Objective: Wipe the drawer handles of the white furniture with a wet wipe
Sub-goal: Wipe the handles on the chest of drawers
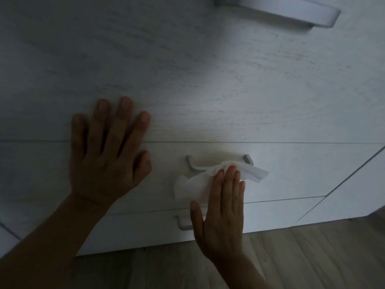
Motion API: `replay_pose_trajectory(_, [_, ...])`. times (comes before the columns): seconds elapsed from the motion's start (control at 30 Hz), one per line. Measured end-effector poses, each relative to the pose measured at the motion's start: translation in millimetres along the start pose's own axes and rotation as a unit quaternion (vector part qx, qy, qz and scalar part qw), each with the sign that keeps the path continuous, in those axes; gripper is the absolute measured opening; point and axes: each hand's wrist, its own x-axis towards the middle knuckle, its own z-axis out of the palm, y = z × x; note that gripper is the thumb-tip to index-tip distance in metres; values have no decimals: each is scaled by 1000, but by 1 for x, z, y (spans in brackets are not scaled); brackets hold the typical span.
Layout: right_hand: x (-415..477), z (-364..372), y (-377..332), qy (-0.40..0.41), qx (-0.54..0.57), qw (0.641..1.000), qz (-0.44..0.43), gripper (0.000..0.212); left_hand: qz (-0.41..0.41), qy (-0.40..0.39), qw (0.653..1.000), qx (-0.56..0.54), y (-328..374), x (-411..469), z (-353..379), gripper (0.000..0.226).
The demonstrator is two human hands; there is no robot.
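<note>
A white chest of drawers (208,80) is shown from above in dim light, set on a wood-grain floor (312,259). The left hand (108,155) is laid flat on the seam between two drawer fronts, fingers straight and spread, apparently as a brace. The right hand (221,205) is held with fingers straight and together; nothing is gripped. A white wet wipe (193,186) is pressed by its fingertips against the middle drawer handle (191,163), a pale bar fixed at both ends. The wipe is crumpled and draped over the bar's right part. An upper handle (291,11) is seen at the top edge, and a lower handle (183,225) is partly hidden by the right thumb. The wipe is judged soft, light and limp, likely to bunch or slide, and best wrapped and pinched around the rigid bar
</note>
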Motion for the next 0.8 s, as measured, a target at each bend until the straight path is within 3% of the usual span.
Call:
replay_pose_trajectory(0.2, [18,-20,16,58,127,989,46,47,3,5,1000,7,0,0,1,61])
replay_pose_trajectory(0.5, [60,-5,-6,110,137,968,-179,17,0,3,1000,5,-1,1,0,63])
replay_pose_trajectory(0.8, [60,-25,22,105,137,973,-152,16,-1,6,1000,15,1,1,1,63])
